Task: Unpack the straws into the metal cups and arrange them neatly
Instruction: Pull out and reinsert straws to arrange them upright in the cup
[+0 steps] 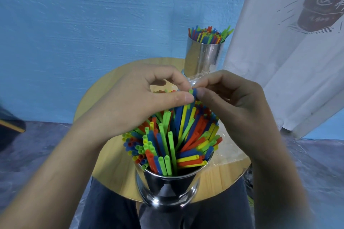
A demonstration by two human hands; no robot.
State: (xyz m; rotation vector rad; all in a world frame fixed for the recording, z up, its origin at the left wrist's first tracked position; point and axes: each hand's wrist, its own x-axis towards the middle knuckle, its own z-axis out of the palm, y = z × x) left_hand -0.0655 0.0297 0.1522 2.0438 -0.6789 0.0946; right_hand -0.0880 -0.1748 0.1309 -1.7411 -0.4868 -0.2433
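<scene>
Head view | step: arranging straws (173, 141) splayed in near metal cup (167, 188) | left hand (134, 98) and right hand (232, 102) pinch two straw tips above that cup | next: probably ease them upright, gently.

Even, soft light; wide-angle bending at edges, forearms perhaps slightly blurred.

No legible text (banner (279, 52) script unreadable)
</scene>
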